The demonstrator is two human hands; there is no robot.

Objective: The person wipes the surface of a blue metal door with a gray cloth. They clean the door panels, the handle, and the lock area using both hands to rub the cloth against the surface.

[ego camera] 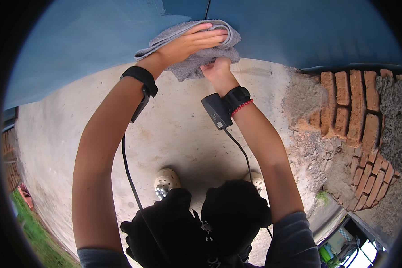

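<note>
A folded grey terry cloth (201,60) lies against a blue panel surface (288,30) at the top of the view. My left hand (194,40) presses flat on the cloth, its fingertips tucked under a fold near the top edge. Lower and to the right, my right hand (219,68) holds the cloth's lower edge, with its fingers partly hidden by the fabric. Both wrists wear black straps with small cabled devices; a red bead bracelet (242,108) circles the right wrist. Part of the blue surface shows a lighter, streaky patch.
Pale concrete ground (174,134) spreads below the panel. My feet in beige clogs (167,181) stand on it. Exposed brickwork (355,104) and rough mortar are at the right. Grass (43,238) grows at the lower left. A dark cable (207,9) runs above the cloth.
</note>
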